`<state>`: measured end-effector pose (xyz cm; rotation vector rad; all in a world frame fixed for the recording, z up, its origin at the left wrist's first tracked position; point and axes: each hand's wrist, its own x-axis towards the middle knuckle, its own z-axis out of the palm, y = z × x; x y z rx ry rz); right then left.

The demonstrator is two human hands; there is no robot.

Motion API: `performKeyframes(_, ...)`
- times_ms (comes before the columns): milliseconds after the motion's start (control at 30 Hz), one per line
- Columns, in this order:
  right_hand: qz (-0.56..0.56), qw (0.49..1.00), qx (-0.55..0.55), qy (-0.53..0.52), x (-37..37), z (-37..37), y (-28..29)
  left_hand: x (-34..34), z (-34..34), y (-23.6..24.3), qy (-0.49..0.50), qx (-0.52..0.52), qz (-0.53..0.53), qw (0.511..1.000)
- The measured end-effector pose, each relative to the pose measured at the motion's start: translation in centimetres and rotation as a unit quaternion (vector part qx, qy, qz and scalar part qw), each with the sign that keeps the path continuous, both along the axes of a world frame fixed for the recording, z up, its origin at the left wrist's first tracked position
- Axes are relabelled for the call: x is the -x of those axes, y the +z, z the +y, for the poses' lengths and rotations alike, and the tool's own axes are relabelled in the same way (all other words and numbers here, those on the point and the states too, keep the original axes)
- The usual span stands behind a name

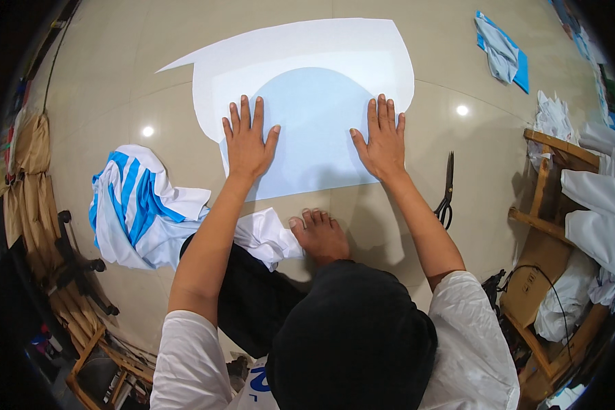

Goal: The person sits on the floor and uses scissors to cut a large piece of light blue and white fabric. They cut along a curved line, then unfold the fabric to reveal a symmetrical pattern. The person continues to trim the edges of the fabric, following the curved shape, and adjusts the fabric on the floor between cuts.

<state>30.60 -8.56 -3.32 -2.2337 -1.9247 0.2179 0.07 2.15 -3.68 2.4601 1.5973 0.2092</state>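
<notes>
On the tiled floor lies a pale blue fabric piece (312, 137) with a rounded top edge, spread flat over a larger white sheet (301, 44) that tapers to a point at its upper left. My left hand (247, 143) rests flat along the left side of the blue piece, fingers spread. Flat on the opposite side is my right hand (381, 142), its fingers stretched out too. Neither hand grips anything. Black-handled scissors (447, 191) lie on the floor to the right of my right forearm.
A heap of blue-and-white striped cloth (140, 205) lies at left, near white cloth (270, 236) by my bare foot (321, 236). Folded grey-and-blue fabric (502, 51) is at far right. A wooden frame (540, 184) with white cloth stands right; a wheeled chair base (78, 263) stands left.
</notes>
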Motion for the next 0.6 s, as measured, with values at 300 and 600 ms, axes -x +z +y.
performKeyframes(300,0.020,1.000,0.000,-0.021,-0.3,-0.3,0.6,0.6,2.0,0.2,-0.037,-0.012,-0.001,0.999)
performKeyframes(600,0.027,0.999,0.001,-0.036,-0.6,-1.2,0.8,0.6,1.5,0.5,-0.034,-0.004,-0.017,0.999)
